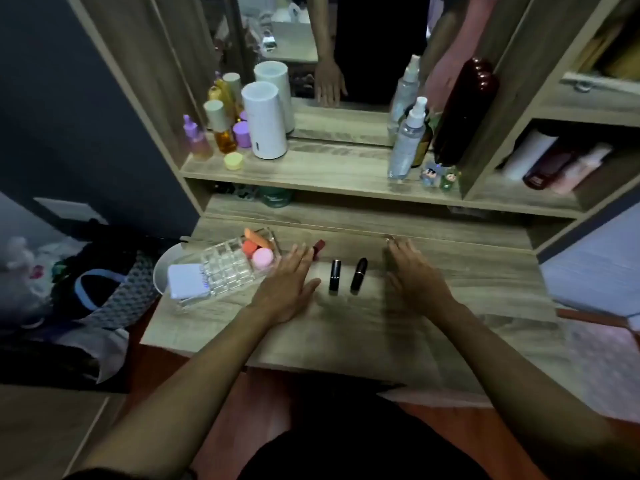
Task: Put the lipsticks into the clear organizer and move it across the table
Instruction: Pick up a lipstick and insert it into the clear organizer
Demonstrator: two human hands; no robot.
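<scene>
**3 lipsticks out, organizer at left**

Lipsticks on table point(450, 327): red point(319, 247), square black point(335, 274), rounded black point(359, 274). Clear organizer point(227, 268) holds about three sponges point(262, 258), blurry. Left hand point(286, 288) and right hand point(412, 275) flat, fingers spread, gripping nothing.

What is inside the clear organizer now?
The clear organizer holds pink and orange makeup sponges at its far end. The small grid cells look empty. No lipstick is inside.
</scene>
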